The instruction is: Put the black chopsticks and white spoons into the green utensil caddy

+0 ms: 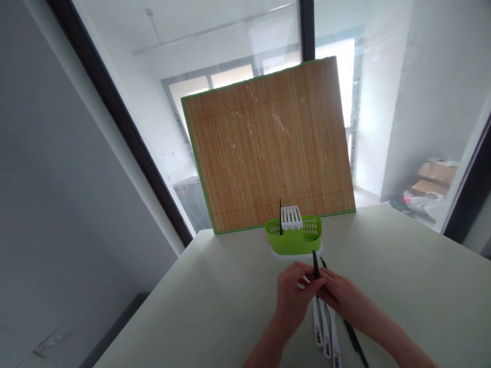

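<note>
Both hands meet over the near part of the white table, just in front of a green basket (287,244) with a white slotted rack (291,217). My left hand (295,294) pinches a thin black utensil (315,263) that points up toward the basket. Against it, my right hand (339,296) has its fingers closed around the same utensil's side. Below the hands lie several white handles (326,332) with dark and pink markings, their upper ends hidden. A long black utensil (355,340) lies partly under my right hand. One black stick (280,214) stands upright in the basket's left part.
A bamboo mat (268,148) with green edging leans against the glass behind the basket. The white table (215,301) runs back to the glass. Beyond the glass at right are cardboard boxes (437,176) and a plastic bag. A grey wall (76,179) rises at left.
</note>
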Motion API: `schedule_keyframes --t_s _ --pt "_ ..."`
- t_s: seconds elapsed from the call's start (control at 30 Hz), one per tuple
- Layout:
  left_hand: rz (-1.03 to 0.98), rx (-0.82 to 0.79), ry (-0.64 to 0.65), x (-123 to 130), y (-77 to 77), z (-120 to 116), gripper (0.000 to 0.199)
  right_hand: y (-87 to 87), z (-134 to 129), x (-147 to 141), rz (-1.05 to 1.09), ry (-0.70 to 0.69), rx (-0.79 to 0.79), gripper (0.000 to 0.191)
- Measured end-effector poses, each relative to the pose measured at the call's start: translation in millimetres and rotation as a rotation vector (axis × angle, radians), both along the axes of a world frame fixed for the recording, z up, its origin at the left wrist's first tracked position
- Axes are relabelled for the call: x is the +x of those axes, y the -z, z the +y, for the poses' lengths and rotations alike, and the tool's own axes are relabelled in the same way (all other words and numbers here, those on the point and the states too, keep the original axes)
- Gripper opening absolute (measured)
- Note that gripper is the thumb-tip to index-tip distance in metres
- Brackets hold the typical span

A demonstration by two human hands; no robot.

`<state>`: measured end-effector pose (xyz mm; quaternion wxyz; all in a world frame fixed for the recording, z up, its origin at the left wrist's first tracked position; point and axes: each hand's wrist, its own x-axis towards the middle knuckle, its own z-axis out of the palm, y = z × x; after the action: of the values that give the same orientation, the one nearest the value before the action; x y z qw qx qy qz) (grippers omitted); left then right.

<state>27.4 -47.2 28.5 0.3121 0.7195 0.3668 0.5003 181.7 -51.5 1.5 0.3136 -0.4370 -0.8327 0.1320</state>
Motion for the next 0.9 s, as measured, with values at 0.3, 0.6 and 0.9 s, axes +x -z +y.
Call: schedule_keyframes --t_s 0.3,0.6,0.9 --pt "-0.016 -0.107 -0.182 -45.1 25.3 17.6 0.011 22.3 32.2 -52.8 0.193 -0.171 -0.099 0.015" --pt "-0.051 -0.197 -0.109 -66.8 34.6 26.8 0.017 37.1 36.7 -52.1 0.044 -0.179 -0.111 0.014" --pt "0.042 0.132 -0.367 -93.9 -78.8 134.8 0.03 44.2 54.3 27.9 0.276 0.322 0.162 0.023"
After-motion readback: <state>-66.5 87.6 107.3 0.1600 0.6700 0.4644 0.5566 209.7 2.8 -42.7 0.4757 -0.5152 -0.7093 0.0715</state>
